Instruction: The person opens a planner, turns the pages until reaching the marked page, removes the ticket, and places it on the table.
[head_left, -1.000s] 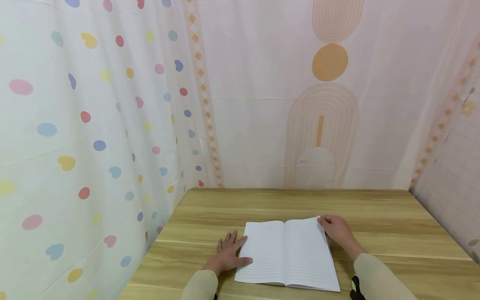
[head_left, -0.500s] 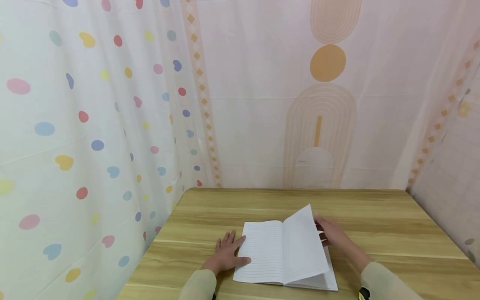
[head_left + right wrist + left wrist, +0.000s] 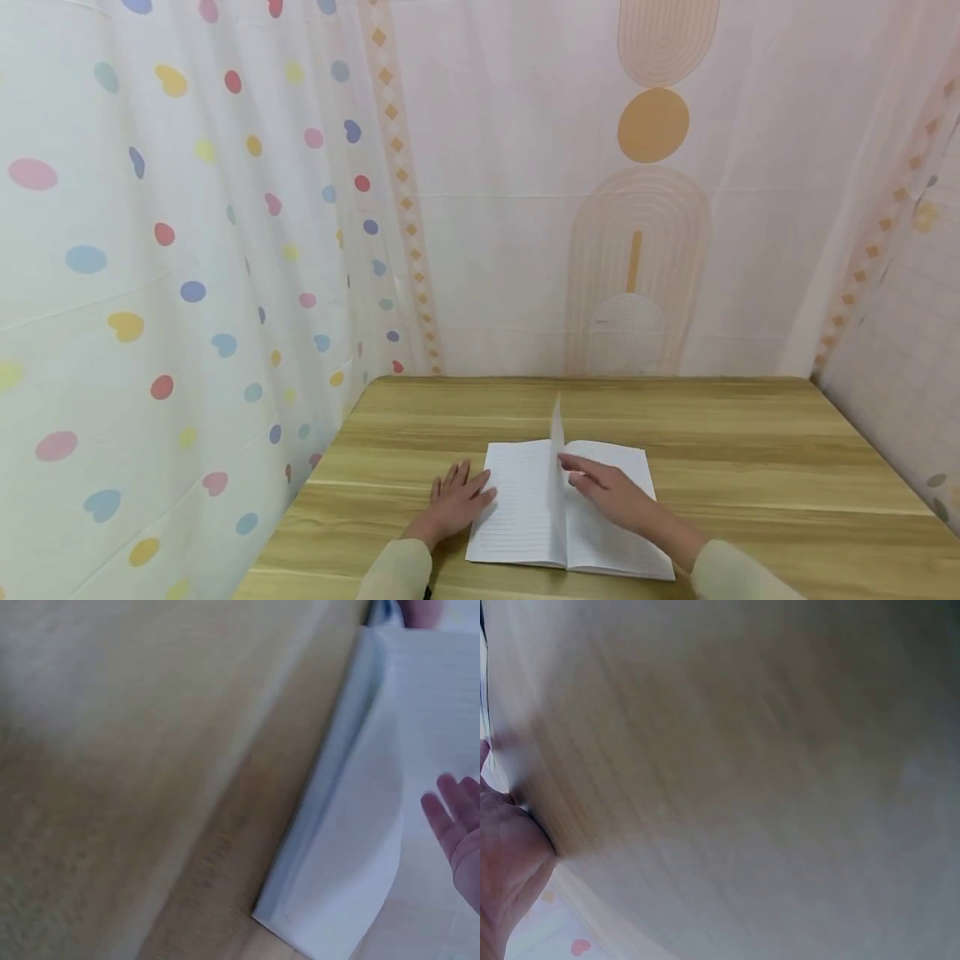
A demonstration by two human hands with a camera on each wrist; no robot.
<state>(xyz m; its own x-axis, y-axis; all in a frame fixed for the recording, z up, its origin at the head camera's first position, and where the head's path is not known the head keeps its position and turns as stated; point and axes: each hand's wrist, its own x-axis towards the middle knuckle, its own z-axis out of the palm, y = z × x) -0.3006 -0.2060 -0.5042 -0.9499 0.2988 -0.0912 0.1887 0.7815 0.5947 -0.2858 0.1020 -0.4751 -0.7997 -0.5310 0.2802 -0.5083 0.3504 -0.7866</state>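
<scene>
An open lined notebook (image 3: 517, 508) lies on the wooden table (image 3: 420, 408). One white page (image 3: 557, 433) stands nearly upright along its middle fold. My right hand (image 3: 615, 497) is over the right half, its extended fingertips at the raised page's right side. In the right wrist view those fingers (image 3: 454, 806) look loosely straight beside the pages. My left hand (image 3: 454, 507) rests flat at the notebook's left edge, fingers spread, with thumb and index finger over the margin. Only part of the left hand (image 3: 510, 862) shows in the left wrist view.
A white curtain with coloured dots (image 3: 172, 333) hangs along the left side. Another curtain with arch patterns (image 3: 495, 250) hangs behind the table's far edge. A pale patterned cloth (image 3: 900, 358) borders the right side.
The right hand has let go of the page's far right corner and swept left. The page has swung up from the right half to near vertical. My left hand stays in place.
</scene>
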